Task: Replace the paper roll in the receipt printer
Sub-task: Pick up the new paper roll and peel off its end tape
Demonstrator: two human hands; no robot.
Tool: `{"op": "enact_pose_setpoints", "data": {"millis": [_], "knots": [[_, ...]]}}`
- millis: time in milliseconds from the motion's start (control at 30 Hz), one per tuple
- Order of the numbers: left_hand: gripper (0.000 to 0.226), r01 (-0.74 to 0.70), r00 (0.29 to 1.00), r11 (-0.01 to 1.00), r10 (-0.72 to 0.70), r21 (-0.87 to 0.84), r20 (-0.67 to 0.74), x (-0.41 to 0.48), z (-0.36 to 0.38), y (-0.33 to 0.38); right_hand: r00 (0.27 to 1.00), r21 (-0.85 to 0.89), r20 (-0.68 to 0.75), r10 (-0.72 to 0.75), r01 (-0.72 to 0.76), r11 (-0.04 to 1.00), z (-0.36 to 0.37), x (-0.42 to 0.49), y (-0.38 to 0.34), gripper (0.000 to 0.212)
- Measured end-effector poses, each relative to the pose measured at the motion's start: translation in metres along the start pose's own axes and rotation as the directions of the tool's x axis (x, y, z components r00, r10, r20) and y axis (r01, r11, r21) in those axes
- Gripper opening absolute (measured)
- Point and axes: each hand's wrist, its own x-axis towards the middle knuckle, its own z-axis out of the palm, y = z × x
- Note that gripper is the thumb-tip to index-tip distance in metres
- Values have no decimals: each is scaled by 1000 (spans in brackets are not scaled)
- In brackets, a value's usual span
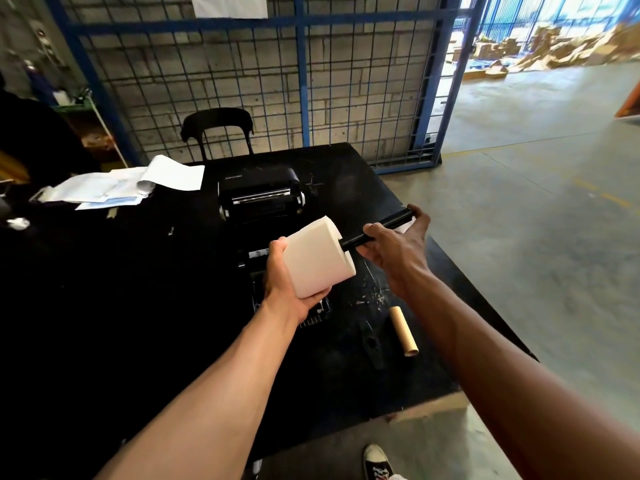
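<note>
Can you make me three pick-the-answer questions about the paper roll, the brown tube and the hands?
1. Where does the brown cardboard tube lie?
A on the black table
B on the floor
C on the chair

2. What colour is the paper roll?
A blue
B white
C brown

3. What is the right hand doing?
A resting flat
B pointing
C gripping the black rod

Answers: 1 A, it lies on the tabletop near the right edge. 2 B, the roll in the left hand is white. 3 C, its fingers wrap around the rod entering the roll.

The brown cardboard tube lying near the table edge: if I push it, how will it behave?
The cardboard tube is round and lies on its side, so it would probably roll. It looks hollow, so likely light. The table edge is close; it might fall off.
</note>
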Motion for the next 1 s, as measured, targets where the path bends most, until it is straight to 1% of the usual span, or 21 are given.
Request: {"op": "enact_pose_setpoints", "data": {"millis": [100,233,367,400,467,567,700,800,833,900,933,1000], "knots": [[43,8,1000,1000,-7,13,-7,-8,-10,-2,1000,-58,3,-25,25,998,2,-17,3,77],[39,14,1000,999,-14,36,-6,-17,-21,-7,999,-139,-42,4,-10,990,0,-34,8,74],[33,35,999,999,-35,21,0,-25,-25,-12,999,-181,-44,-24,16,983,-3,-48,15,66],[35,40,999,999,-40,20,-2,-26,-25,-13,999,-190,-42,-27,19,982,-3,-51,17,64],[47,44,999,999,-43,32,-8,-28,-24,-16,999,-205,-35,-25,17,979,-3,-57,21,59],[56,43,999,998,-43,39,-4,-33,-20,-20,999,-233,-18,-27,22,972,-5,-62,26,50],[58,51,999,998,-51,26,-8,-33,-15,-25,999,-241,-28,-30,22,970,-12,-62,26,34],[55,53,999,998,-54,28,4,-30,-11,-29,999,-232,-35,-41,31,972,-18,-59,24,25],[54,55,998,998,-55,30,8,-28,-8,-30,998,-233,-33,-48,39,972,-21,-58,24,20],[54,62,998,998,-62,33,13,-25,0,-32,998,-250,-15,-60,54,967,-27,-53,24,4],[55,67,998,997,-67,35,12,-22,4,-33,998,-269,-5,-64,60,961,-29,-50,25,4],[57,76,997,996,-76,46,1,-17,13,-37,998,-302,0,-69,65,951,-35,-42,27,12]]}}
